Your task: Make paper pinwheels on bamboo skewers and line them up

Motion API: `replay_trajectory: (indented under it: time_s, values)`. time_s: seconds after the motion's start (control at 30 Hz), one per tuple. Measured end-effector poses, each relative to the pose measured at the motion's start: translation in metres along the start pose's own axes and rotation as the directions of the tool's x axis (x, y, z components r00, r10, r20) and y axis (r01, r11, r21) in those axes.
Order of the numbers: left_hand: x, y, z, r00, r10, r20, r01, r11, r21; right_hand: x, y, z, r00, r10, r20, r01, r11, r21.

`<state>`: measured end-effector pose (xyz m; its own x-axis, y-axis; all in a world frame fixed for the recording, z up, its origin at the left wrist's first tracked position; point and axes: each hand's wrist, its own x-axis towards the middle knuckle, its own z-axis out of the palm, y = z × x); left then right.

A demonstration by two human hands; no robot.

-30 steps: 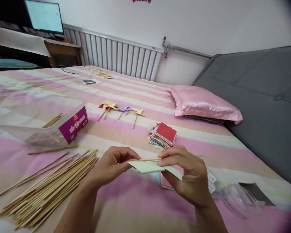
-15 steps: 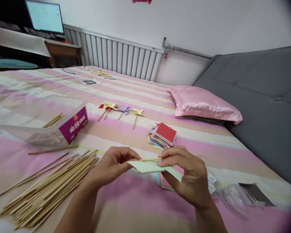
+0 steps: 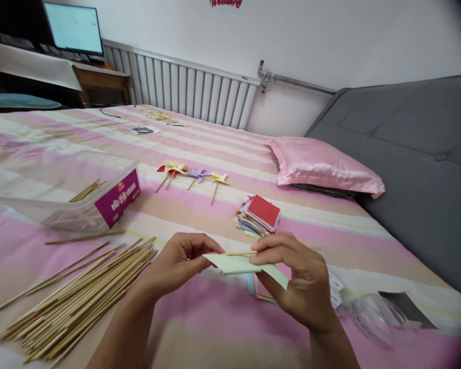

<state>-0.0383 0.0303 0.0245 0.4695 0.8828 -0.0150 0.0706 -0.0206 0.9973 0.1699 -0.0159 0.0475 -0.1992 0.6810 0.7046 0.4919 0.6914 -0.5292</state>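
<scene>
Hands (image 3: 246,271) unmoved, pinching green paper (image 3: 246,265).

Striped bedspread (image 3: 200,328), pink/cream. Loose pile of bamboo sticks (image 3: 72,302) at near left; single stick (image 3: 84,237) just beyond it. Clear plastic tub (image 3: 61,192) w/ purple label, few sticks inside. Row of finished pinwheels (image 3: 192,177) mid-bed. Stack of coloured paper squares (image 3: 258,214) nearer. Pink pillow (image 3: 325,164) against grey headboard (image 3: 418,159). Radiator (image 3: 180,89) on far wall; monitor (image 3: 75,28) at top left.
</scene>
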Motion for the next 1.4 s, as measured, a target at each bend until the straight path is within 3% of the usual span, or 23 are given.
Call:
replay_trajectory:
  time_s: [0.53,1.4]
  values:
    - [-0.0011,-0.0023,-0.0005,1.0,0.013,0.008,-0.012,0.998,-0.063,0.0001,0.0004,-0.0015,1.0,-0.021,-0.004,0.021,0.999,0.034]
    - [-0.0002,-0.0041,0.002,0.999,0.032,-0.009,-0.032,0.999,-0.001,0.0015,0.002,-0.003,0.998,-0.051,-0.028,0.052,0.998,0.021]
